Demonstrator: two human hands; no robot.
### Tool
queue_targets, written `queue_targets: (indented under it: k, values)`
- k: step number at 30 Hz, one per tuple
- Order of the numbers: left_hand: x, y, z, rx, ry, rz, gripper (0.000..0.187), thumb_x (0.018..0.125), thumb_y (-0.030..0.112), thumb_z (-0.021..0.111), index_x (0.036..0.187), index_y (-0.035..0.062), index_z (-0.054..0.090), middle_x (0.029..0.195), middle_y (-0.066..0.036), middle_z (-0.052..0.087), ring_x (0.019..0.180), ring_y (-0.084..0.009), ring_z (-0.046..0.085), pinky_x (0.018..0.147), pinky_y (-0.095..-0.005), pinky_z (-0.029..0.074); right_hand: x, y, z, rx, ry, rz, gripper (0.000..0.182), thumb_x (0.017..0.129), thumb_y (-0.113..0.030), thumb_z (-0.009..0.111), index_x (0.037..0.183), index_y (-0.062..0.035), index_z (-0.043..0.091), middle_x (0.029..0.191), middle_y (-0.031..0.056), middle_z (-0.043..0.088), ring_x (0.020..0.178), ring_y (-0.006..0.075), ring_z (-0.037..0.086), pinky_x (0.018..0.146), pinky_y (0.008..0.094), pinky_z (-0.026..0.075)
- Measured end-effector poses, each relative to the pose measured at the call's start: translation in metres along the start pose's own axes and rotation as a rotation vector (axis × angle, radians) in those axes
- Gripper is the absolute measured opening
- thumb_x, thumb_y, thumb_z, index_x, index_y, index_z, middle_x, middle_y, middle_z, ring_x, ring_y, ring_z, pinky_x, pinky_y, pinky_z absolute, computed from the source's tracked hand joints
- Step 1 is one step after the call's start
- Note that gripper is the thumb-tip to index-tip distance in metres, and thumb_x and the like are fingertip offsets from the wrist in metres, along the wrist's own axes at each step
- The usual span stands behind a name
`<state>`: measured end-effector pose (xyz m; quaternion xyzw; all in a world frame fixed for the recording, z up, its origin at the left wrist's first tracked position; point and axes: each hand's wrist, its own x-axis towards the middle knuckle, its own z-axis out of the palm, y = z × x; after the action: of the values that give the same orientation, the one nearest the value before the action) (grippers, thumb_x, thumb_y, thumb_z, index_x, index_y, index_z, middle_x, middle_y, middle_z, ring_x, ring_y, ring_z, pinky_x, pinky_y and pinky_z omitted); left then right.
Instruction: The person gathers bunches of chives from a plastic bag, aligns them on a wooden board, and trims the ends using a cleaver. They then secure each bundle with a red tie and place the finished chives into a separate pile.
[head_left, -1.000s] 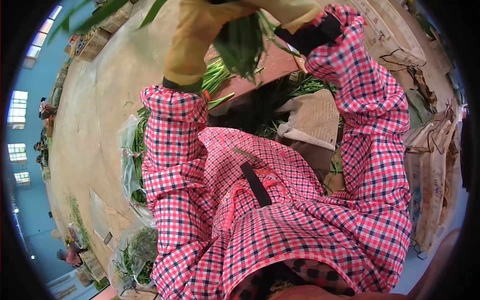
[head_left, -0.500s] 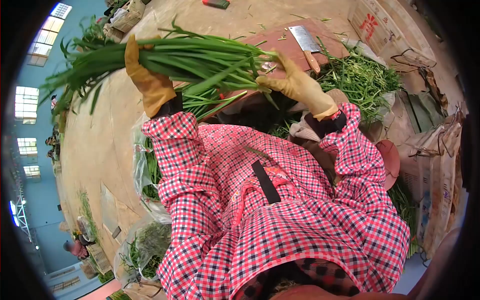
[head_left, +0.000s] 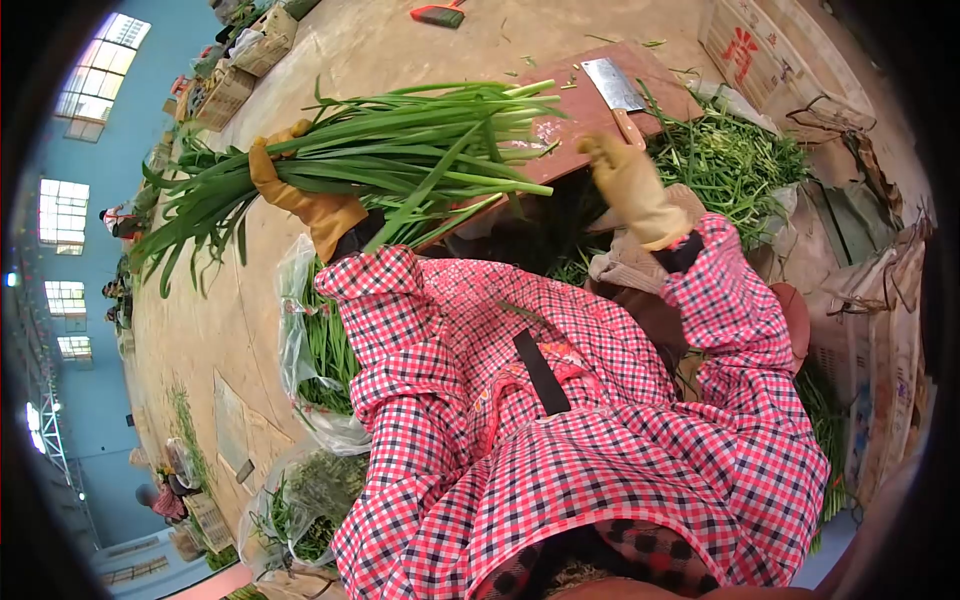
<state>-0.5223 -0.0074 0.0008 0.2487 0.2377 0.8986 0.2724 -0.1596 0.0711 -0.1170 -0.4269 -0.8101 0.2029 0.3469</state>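
Note:
My left hand (head_left: 305, 195), in a tan rubber glove, is wrapped round a bunch of garlic chives (head_left: 400, 150). The bunch lies sideways in the air, leafy ends to the left, pale stem ends fanned out to the right. My right hand (head_left: 625, 190), gloved the same way, is apart from the stems, a short way to their right. Its fingers are curled together, somewhat blurred, with nothing visible in them. Beyond it a cleaver (head_left: 615, 95) with a wooden handle rests on a reddish board (head_left: 560, 95). Part of the board is hidden behind the bunch.
Cut green pieces (head_left: 730, 155) are heaped right of the board, near a printed carton (head_left: 775, 50). Clear plastic bags of greens (head_left: 325, 340) stand on the left. A red brush (head_left: 437, 15) lies on the floor at the top. Other people (head_left: 165, 500) sit far left.
My right hand has let go of the stem ends and moved right, its fingers curling. My left hand still grips the chives, which now sit slightly lower with their stem ends spread.

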Motion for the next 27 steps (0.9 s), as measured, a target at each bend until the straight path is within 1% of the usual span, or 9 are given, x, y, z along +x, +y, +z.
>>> queue_targets:
  k: [2,3,6,11,15,18,19,24,27]
  values:
    - [0.004,0.007,-0.004,0.011,0.021,-0.009,0.028,0.089,0.032,0.067,0.077,0.0088,0.056,0.072,-0.006,0.059,0.076,-0.0268,0.066,0.072,-0.0489,0.058,0.007,0.020,-0.028,-0.329,0.024,0.220,0.017,0.095,-0.022,0.057,0.105,-0.0135,0.067,0.082,0.0180,0.070,0.077,0.0380,0.069,0.064,0.0490,0.054]
    - [0.003,0.010,-0.001,0.019,0.038,-0.012,0.028,0.089,0.032,0.066,0.077,0.0089,0.056,0.072,-0.006,0.060,0.076,-0.0269,0.067,0.071,-0.0493,0.059,0.009,0.029,-0.046,-0.378,0.006,0.173,0.025,0.097,-0.027,0.056,0.116,-0.0142,0.065,0.085,0.0187,0.070,0.079,0.0374,0.068,0.066,0.0478,0.054]
    - [0.002,0.011,0.004,-0.006,0.072,0.011,0.027,0.090,0.031,0.066,0.076,0.0098,0.055,0.070,-0.005,0.058,0.075,-0.0256,0.066,0.072,-0.0484,0.058,0.033,-0.040,-0.089,-0.330,0.200,-0.298,0.050,0.093,-0.038,0.064,0.132,-0.0078,0.056,0.121,0.0191,0.063,0.110,0.0375,0.060,0.089,0.0461,0.050]
    - [0.025,-0.006,-0.035,-0.090,-0.129,-0.096,0.025,0.087,0.035,0.068,0.086,0.0115,0.060,0.083,-0.006,0.067,0.084,-0.0235,0.066,0.083,-0.0493,0.055,0.074,-0.126,-0.091,0.037,0.025,-0.600,0.054,0.086,-0.033,0.074,0.128,-0.0037,0.060,0.127,0.0190,0.060,0.119,0.0382,0.055,0.098,0.0428,0.047]
    - [-0.005,-0.007,-0.009,-0.307,-0.172,-0.127,0.024,0.086,0.026,0.071,0.096,0.0129,0.054,0.075,0.003,0.056,0.078,-0.0178,0.061,0.086,-0.0389,0.051,0.077,-0.120,-0.046,0.350,-0.256,-0.472,0.035,0.088,-0.028,0.073,0.110,-0.0013,0.069,0.111,0.0160,0.068,0.106,0.0302,0.064,0.092,0.0376,0.050]
    - [-0.003,-0.007,-0.006,-0.519,-0.306,-0.222,0.025,0.084,0.020,0.073,0.096,0.0129,0.052,0.071,0.006,0.047,0.071,-0.0131,0.054,0.085,-0.0341,0.049,0.072,-0.141,-0.056,0.435,-0.602,0.069,0.031,0.093,-0.021,0.069,0.119,-0.0050,0.067,0.108,0.0049,0.072,0.098,0.0132,0.065,0.083,0.0275,0.051]
    - [-0.008,-0.008,-0.003,-0.613,-0.280,-0.240,0.015,0.090,0.014,0.066,0.100,0.0086,0.056,0.066,0.006,0.033,0.062,-0.0089,0.038,0.082,-0.0335,0.046,0.070,-0.138,-0.051,0.472,-0.577,0.075,0.031,0.093,-0.021,0.068,0.120,-0.0053,0.067,0.106,0.0035,0.073,0.096,0.0109,0.064,0.080,0.0254,0.050]
    - [-0.012,-0.007,-0.010,-0.491,-0.258,-0.179,0.018,0.089,0.015,0.067,0.099,0.0081,0.055,0.066,0.006,0.034,0.062,-0.0092,0.039,0.082,-0.0328,0.046,0.054,-0.116,-0.040,0.631,-0.441,0.079,0.035,0.094,-0.023,0.068,0.124,-0.0051,0.066,0.101,0.0003,0.073,0.092,0.0056,0.062,0.074,0.0206,0.049]
    - [-0.010,-0.006,-0.020,-0.296,-0.189,-0.073,0.021,0.088,0.020,0.068,0.098,0.0070,0.055,0.066,0.004,0.039,0.062,-0.0121,0.042,0.083,-0.0339,0.048,0.037,-0.118,-0.027,0.517,-0.324,-0.133,0.043,0.093,-0.030,0.070,0.129,-0.0087,0.063,0.113,0.0064,0.070,0.104,0.0139,0.062,0.088,0.0276,0.048]
